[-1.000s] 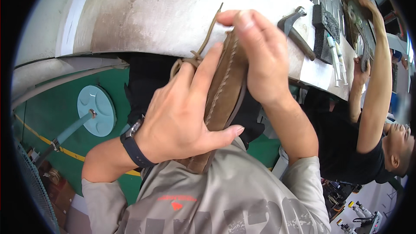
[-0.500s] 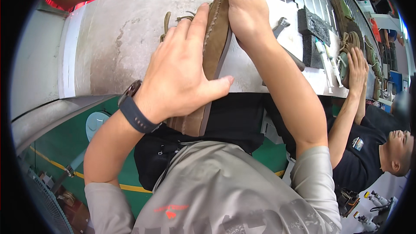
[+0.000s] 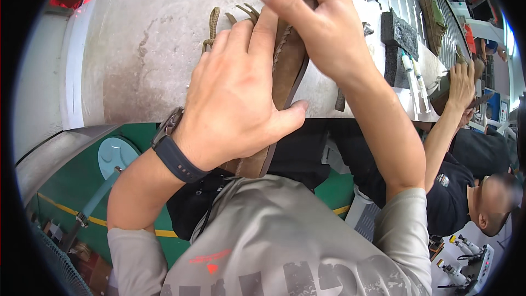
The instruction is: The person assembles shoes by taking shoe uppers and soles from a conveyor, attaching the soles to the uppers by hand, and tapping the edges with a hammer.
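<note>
A brown shoe (image 3: pixel 289 74) with a stitched seam and dark sole edge lies on its side, running from the worktable toward my body. My left hand (image 3: pixel 235 90) presses along its upper, fingers together and thumb reaching across toward the sole. At the far end my right hand (image 3: pixel 329 27) grips the shoe, its thumb bent over the tip; the hand hides most of that end. Brown laces (image 3: pixel 214 22) stick out past my left fingers.
Right of my arm are black foam-like blocks (image 3: pixel 399 28) and white-and-teal tubes (image 3: pixel 412 85). Beyond runs a conveyor with shoes (image 3: pixel 433 24) on it. A co-worker's hand (image 3: pixel 462 85) handles a shoe at the right. A blue round stool seat (image 3: pixel 116 156) stands lower left.
The shoe and both my hands have shifted slightly right and nearer to me. My right thumb has come over the shoe's far end. The co-worker's hands have moved right.
</note>
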The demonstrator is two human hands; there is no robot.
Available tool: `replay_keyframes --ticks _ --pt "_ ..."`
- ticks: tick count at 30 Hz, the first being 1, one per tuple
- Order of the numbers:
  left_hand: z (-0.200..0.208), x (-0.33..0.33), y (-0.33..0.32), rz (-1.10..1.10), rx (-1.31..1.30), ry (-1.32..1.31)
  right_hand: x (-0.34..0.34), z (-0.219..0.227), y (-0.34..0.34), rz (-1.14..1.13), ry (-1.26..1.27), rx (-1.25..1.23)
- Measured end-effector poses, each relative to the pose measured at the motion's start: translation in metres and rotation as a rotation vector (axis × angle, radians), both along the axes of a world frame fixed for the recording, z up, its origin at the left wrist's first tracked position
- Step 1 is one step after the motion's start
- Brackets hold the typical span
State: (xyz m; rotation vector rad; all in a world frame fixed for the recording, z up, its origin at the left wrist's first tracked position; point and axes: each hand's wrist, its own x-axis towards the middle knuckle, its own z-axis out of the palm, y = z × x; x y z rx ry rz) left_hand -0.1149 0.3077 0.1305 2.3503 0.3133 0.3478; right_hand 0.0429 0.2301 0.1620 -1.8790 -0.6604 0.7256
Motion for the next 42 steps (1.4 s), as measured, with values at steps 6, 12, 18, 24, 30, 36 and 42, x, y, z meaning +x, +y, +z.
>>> replay_keyframes --ticks 6,12,18,24,30,36,42 --pt "0.001 -0.003 -0.001 -0.028 -0.044 0.027 0.001 0.004 -0.016 0.173 -0.292 0.112" --pt "-0.001 -0.004 0.0 -0.013 -0.05 -0.003 -0.014 -0.024 -0.01 0.067 -0.828 0.316" --pt "-0.004 -0.004 0.0 -0.03 -0.231 -0.119 -0.004 -0.028 0.02 0.056 -1.272 0.85" --pt "-0.017 -0.009 -0.002 0.101 -0.158 -0.208 0.009 -0.036 0.0 -0.072 -1.012 0.527" --pt "-0.015 0.017 0.007 0.262 -0.047 -0.352 0.029 -0.073 -0.136 -0.265 -1.071 -0.031" --pt "-0.037 0.006 0.007 0.147 -0.056 -0.456 -0.022 -0.054 -0.15 0.063 -1.192 -0.175" --pt "-0.044 0.0 0.002 0.177 -0.092 -0.468 -0.087 -0.022 -0.16 0.114 -0.733 -0.027"
